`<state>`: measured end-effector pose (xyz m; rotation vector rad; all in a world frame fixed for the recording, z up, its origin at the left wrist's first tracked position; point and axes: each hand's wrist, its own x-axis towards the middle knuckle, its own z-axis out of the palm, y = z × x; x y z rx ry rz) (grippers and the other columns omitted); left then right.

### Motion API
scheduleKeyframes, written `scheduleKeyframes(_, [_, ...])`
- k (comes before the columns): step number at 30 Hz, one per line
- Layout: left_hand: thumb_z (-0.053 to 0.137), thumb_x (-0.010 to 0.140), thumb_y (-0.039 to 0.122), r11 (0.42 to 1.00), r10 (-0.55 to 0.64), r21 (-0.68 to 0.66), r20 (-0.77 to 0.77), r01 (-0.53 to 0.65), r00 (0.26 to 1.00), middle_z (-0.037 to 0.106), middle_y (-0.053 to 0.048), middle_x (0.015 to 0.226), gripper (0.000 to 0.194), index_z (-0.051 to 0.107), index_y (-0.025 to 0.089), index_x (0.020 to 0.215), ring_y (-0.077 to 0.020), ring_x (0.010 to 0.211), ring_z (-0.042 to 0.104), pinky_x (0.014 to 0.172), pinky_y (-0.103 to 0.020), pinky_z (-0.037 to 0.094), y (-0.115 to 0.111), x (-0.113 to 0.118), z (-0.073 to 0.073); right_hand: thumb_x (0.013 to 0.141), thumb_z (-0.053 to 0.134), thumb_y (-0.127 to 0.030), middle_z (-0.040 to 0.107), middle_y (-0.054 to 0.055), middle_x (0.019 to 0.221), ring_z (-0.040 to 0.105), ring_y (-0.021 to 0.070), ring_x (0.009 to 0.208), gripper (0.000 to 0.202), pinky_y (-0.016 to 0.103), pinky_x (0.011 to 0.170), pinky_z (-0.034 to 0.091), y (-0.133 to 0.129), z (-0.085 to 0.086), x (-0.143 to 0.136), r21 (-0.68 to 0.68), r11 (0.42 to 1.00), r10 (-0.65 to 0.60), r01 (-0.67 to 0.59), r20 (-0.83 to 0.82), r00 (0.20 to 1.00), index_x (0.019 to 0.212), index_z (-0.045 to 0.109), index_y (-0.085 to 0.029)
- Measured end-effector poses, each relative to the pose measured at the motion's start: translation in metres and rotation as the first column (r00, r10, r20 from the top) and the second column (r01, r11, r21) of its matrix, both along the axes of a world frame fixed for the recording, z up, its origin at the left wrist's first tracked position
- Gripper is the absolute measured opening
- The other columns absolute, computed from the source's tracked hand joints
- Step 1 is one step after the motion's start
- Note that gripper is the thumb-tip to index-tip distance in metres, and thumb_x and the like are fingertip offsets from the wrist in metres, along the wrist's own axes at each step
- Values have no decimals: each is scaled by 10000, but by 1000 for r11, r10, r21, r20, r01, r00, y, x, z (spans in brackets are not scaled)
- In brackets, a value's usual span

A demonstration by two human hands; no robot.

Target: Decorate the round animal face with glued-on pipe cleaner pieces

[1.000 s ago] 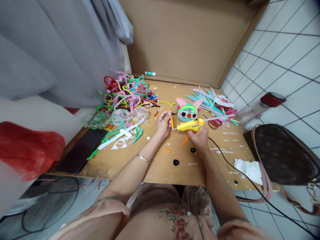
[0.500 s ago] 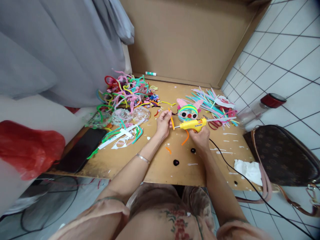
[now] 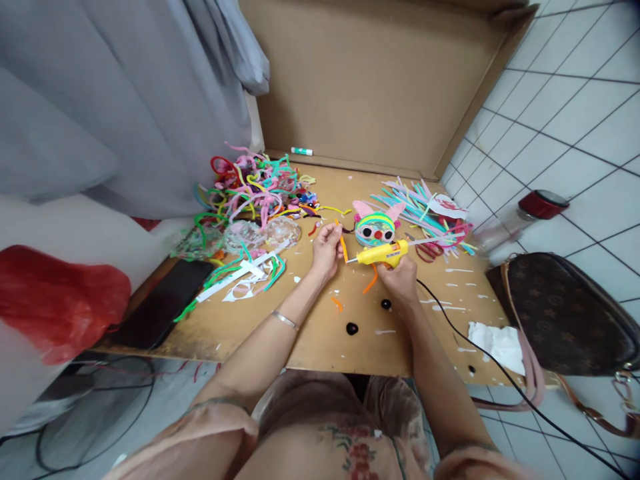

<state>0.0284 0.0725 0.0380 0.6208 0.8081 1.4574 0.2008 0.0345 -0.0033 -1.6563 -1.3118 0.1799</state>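
On the counter (image 3: pixel 320 340), a black phone (image 3: pixel 163 303) lies at left, near a pile of pipe cleaners (image 3: pixel 263 190). Further right, the left hand (image 3: pixel 327 252) pinches an orange strip (image 3: pixel 345 249). The nozzle (image 3: pixel 353 261) of a yellow glue gun (image 3: pixel 383 254), gripped in the right hand (image 3: pixel 400 279), points at the strip's lower end, before a pink-eared toy (image 3: pixel 377 223). A brown handbag (image 3: pixel 575 313) sits far right.

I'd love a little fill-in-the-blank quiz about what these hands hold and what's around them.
1. The right hand grips a yellow ____.
2. The strip in the left hand is coloured ____.
3. The pink-eared animal face has a round nose coloured ____.
4. The brown handbag lies along the picture's ____ edge.

Missing words: glue gun; orange; red; right.
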Motion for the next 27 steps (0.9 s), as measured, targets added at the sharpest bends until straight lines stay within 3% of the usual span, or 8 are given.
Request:
scheduleKeyframes(6, [814, 730, 371, 999, -8, 38, 0, 8, 1000, 476, 102, 552, 333, 540, 187, 769, -20, 362, 383, 336, -174, 216, 1, 0, -3, 599, 657, -364, 595, 0, 625, 567, 192, 577, 220, 328, 553, 493, -1, 2, 1, 0, 1000, 31, -31, -56, 998, 720, 539, -224])
scheduleKeyframes(12, [820, 723, 376, 999, -21, 37, -9, 21, 1000, 482, 97, 552, 333, 552, 188, 783, -21, 362, 385, 334, -173, 228, -1, 0, -2, 594, 656, -358, 538, -26, 568, 522, 164, 545, 222, 304, 533, 461, -2, 6, 1, 26, 999, -24, 25, -31, 999, 640, 473, -240])
scheduleKeyframes(27, [818, 729, 411, 999, -23, 29, -3, 23, 1000, 439, 115, 518, 367, 529, 196, 800, -25, 351, 383, 338, -170, 239, -2, 3, -1, 574, 657, -389, 538, -16, 580, 527, 181, 567, 251, 332, 563, 468, -3, 9, -3, -30, 999, -14, 12, -45, 999, 654, 467, -245])
